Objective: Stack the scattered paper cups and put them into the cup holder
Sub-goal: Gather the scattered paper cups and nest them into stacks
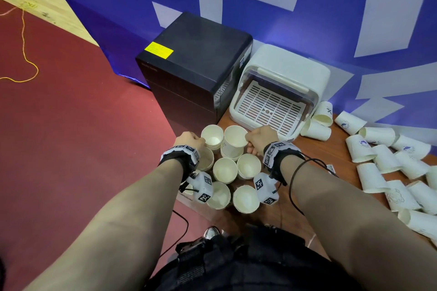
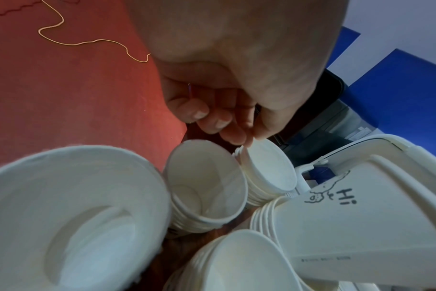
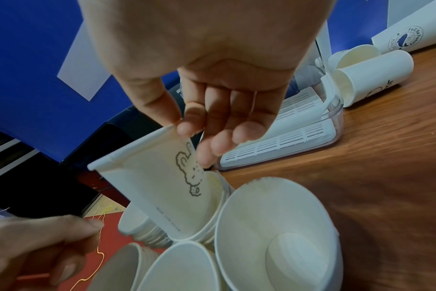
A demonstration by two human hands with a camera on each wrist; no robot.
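While right hand [image 1: 261,138] pinches rim of rabbit cup [image 3: 159,189] with thumb and forefinger, cup sits tilted, partly nested in stack [image 1: 233,149] at table [image 1: 331,149] front corner. Left hand [image 1: 189,140] pinches rim of next stack [image 1: 212,137], just left of it. More upright stacks [image 1: 236,179] clustered right in front, touching each other. Cup holder [image 1: 279,92], white, clear lid raised, slotted tray exposed, just behind right hand. Loose cups [image 1: 390,168] lie on sides across table right, well apart from stacks. Black box [image 1: 196,66] left of holder.
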